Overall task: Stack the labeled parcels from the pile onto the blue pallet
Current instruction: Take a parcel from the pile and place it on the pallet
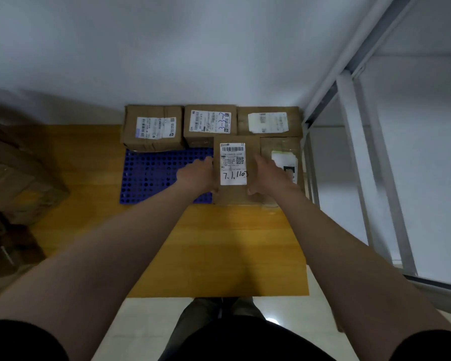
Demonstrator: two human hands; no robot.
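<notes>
Here, both hands grip one parcel at the pallet's near edge.

Nearest, the left hand (201, 175) and right hand (267, 175) clasp the sides of the labeled parcel (235, 173), which sits on the blue pallet (154, 175) just beside a second box (284, 162) on its right. Behind them three more parcels (210, 125) line the pallet's far edge against the white wall (193, 48). A pile of boxes (16, 175) lies well off left; a white metal frame (359, 152) hems in the right side.
</notes>
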